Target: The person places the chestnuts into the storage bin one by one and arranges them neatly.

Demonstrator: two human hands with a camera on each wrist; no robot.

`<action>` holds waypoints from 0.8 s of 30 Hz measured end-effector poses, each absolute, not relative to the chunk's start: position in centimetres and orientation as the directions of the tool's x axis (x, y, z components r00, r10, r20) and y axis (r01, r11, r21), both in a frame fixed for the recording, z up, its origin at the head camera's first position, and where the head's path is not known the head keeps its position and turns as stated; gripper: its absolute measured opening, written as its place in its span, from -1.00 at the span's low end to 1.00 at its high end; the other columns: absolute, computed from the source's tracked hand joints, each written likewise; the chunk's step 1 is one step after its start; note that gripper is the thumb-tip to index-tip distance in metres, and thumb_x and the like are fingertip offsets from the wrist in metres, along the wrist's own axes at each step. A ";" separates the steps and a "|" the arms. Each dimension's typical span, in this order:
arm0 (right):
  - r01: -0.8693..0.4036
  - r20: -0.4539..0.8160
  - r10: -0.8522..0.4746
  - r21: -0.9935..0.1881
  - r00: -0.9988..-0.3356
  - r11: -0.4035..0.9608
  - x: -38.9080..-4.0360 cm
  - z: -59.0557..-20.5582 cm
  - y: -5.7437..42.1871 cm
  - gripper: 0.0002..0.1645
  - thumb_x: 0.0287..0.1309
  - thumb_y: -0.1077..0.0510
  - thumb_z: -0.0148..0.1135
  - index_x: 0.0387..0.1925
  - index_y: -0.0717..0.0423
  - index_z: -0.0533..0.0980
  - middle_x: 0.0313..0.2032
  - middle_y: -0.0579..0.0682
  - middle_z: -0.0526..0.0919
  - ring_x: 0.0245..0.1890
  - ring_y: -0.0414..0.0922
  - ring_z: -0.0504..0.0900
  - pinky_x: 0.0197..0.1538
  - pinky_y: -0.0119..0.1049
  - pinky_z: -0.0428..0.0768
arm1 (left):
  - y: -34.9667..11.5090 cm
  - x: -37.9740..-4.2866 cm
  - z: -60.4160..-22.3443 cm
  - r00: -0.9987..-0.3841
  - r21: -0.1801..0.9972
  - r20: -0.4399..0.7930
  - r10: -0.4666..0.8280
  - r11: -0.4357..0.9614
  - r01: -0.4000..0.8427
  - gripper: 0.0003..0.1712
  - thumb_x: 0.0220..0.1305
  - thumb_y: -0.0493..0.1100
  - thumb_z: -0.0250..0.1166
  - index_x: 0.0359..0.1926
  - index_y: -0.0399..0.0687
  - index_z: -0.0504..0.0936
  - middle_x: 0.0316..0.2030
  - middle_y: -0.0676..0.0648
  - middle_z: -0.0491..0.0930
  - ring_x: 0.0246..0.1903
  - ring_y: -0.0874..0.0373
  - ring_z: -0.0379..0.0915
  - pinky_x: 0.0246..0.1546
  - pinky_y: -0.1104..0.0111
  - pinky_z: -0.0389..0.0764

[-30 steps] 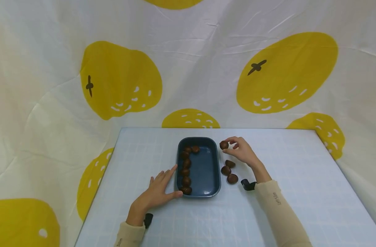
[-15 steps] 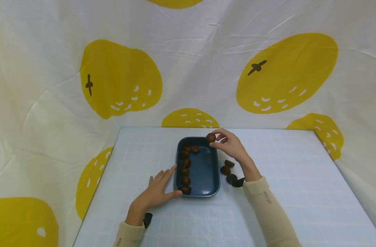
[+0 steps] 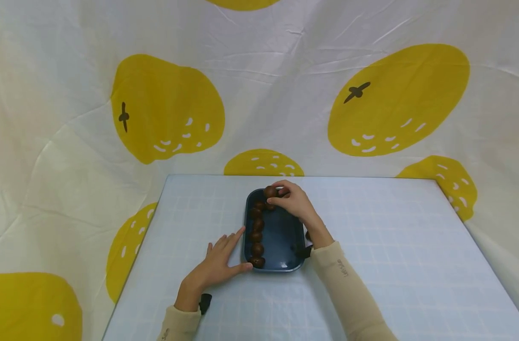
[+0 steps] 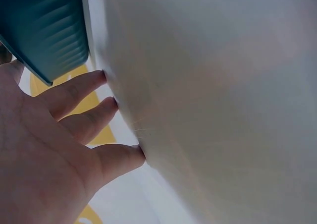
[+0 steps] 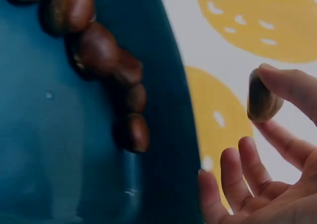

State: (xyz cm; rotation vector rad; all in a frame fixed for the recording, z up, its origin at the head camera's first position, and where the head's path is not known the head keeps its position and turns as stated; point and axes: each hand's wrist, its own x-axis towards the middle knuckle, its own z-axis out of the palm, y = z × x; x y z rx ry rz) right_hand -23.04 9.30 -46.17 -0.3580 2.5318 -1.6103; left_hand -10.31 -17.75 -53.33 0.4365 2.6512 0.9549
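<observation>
Between the thumb and a finger of my right hand [image 3: 294, 202] is a brown chestnut [image 5: 263, 101], pinched over the far end of a dark blue tray [image 3: 280, 239]. Several chestnuts [image 3: 258, 224] form a line along the tray's left side, bending right at the far end. The held one overlaps the far end of that line in the head view. My left hand [image 3: 214, 266] lies with fingers spread at the tray's left wall, thumb and a finger right at the rim. In the left wrist view, its other fingertips [image 4: 133, 155] rest on the table.
A pale checked cloth [image 3: 413, 246] covers the table. Right of the tray, one loose chestnut [image 3: 308, 235] peeks out, mostly hidden by my right forearm. Behind the table's far edge hangs a white curtain [image 3: 276, 94] with yellow fruit prints.
My right hand has carried the chestnut leftward, from beside the tray's right edge to above its far end. The right forearm now hides most of the loose chestnuts. The left hand has stayed put.
</observation>
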 end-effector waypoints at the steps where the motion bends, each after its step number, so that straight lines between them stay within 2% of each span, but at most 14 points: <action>1: -0.128 0.018 -0.262 -0.904 -0.965 0.409 -23.1 -46.5 9.2 -0.44 0.11 0.04 0.49 0.16 0.03 0.58 0.01 0.14 0.57 0.01 0.08 0.52 -0.01 0.00 0.53 | -17.7 -10.3 -53.4 -0.912 0.653 -0.165 0.375 0.734 0.184 0.14 0.10 0.58 0.21 0.55 0.67 -0.24 0.55 0.02 -0.02 0.50 -0.20 -0.19 0.31 -0.38 -0.29; 6: -0.113 -0.013 -0.266 -0.883 -0.964 0.455 -23.3 -48.0 8.7 -0.44 0.09 0.05 0.51 0.14 0.05 0.58 0.02 0.15 0.59 0.05 0.09 0.52 0.01 0.04 0.54 | -17.7 -10.3 -53.4 -0.912 0.648 -0.168 0.374 0.739 0.184 0.14 0.11 0.58 0.21 0.55 0.67 -0.24 0.55 0.03 -0.03 0.50 -0.20 -0.19 0.31 -0.38 -0.29; 10: -0.158 -0.001 -0.293 -0.841 -0.956 0.518 -23.6 -49.3 8.4 -0.47 0.07 0.06 0.52 0.09 0.08 0.61 0.00 0.14 0.62 -0.03 0.07 0.55 -0.06 -0.02 0.56 | -17.7 -10.3 -53.2 -0.912 0.651 -0.169 0.374 0.737 0.182 0.14 0.11 0.57 0.21 0.55 0.67 -0.24 0.55 0.03 -0.04 0.50 -0.20 -0.20 0.31 -0.38 -0.31; 17: -0.215 0.011 -0.324 -0.770 -0.946 0.600 -23.6 -50.4 8.0 -0.52 -0.02 0.13 0.58 -0.03 0.11 0.65 -0.28 0.07 0.66 -0.33 -0.04 0.51 -0.28 -0.17 0.52 | -17.6 -10.3 -53.0 -0.912 0.652 -0.174 0.372 0.737 0.177 0.15 0.10 0.59 0.21 0.56 0.63 -0.22 0.55 0.03 -0.03 0.51 -0.20 -0.20 0.31 -0.37 -0.30; 20: -0.233 0.015 -0.324 -0.726 -0.946 0.647 -23.6 -50.6 7.9 -0.53 -0.04 0.14 0.58 -0.04 0.11 0.65 -0.37 0.03 0.62 -0.38 -0.04 0.50 -0.31 -0.17 0.51 | -17.6 -10.3 -53.0 -0.912 0.651 -0.170 0.373 0.737 0.180 0.14 0.10 0.58 0.21 0.56 0.64 -0.22 0.55 0.03 -0.02 0.50 -0.20 -0.20 0.32 -0.37 -0.30; 24: -0.230 -0.003 -0.316 -0.679 -0.949 0.697 -23.5 -50.8 7.7 -0.52 -0.02 0.14 0.57 -0.01 0.08 0.64 -0.37 0.01 0.57 -0.23 0.01 0.47 -0.21 -0.10 0.50 | -17.6 -10.3 -53.0 -0.911 0.652 -0.169 0.377 0.736 0.183 0.14 0.11 0.57 0.21 0.55 0.66 -0.24 0.55 0.01 -0.03 0.51 -0.19 -0.21 0.32 -0.36 -0.32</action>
